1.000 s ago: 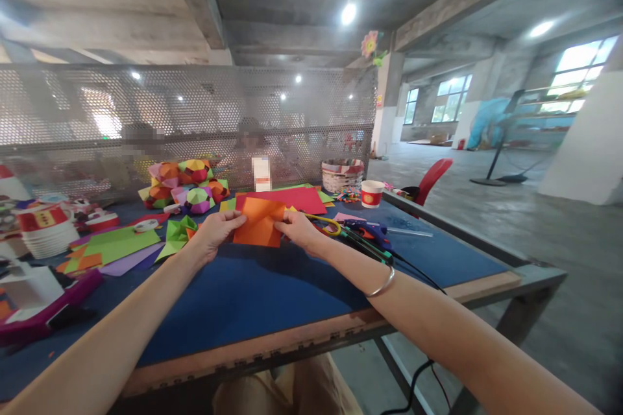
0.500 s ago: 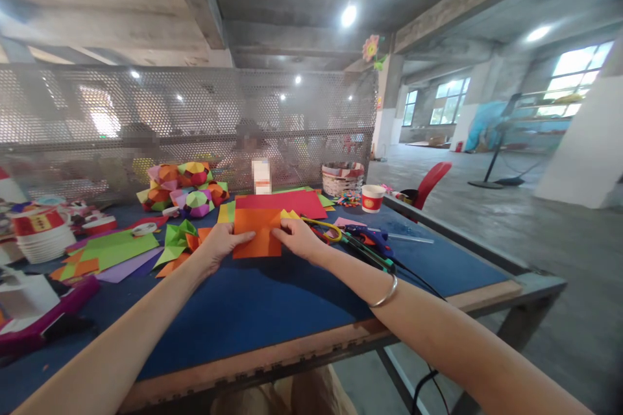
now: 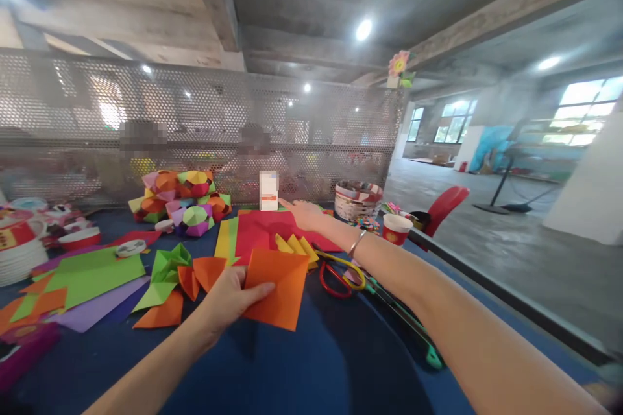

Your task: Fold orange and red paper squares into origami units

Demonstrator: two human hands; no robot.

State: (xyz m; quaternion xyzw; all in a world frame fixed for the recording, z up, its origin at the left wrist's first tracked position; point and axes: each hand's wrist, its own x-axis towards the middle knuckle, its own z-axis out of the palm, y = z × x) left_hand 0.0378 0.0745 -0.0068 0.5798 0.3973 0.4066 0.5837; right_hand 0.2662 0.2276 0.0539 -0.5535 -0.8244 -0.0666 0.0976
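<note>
My left hand (image 3: 238,295) pinches an orange square of paper (image 3: 282,298) by its left edge, thumb on top, above the blue table. Stretched forward over the red paper (image 3: 253,230), my right hand (image 3: 305,214) holds nothing and has its fingers extended. Its fingertips are close to an upright phone (image 3: 268,198) with a blurred screen; whether they touch it I cannot tell. Folded yellow paper pieces (image 3: 296,246) lie just behind the orange square. Scissors with red and yellow handles (image 3: 335,282) rest below my right forearm.
Folded green paper (image 3: 168,272) and coloured sheets (image 3: 97,272) spread on the left. Multicoloured paper balls (image 3: 182,198) stand before the mesh screen (image 3: 204,104). A woven basket (image 3: 357,200) and a paper cup (image 3: 396,229) stand at the right, near the table edge.
My right hand has let go of the orange paper and moved forward toward the phone. My left hand keeps the paper, now tilted and nearer. The view has shifted.
</note>
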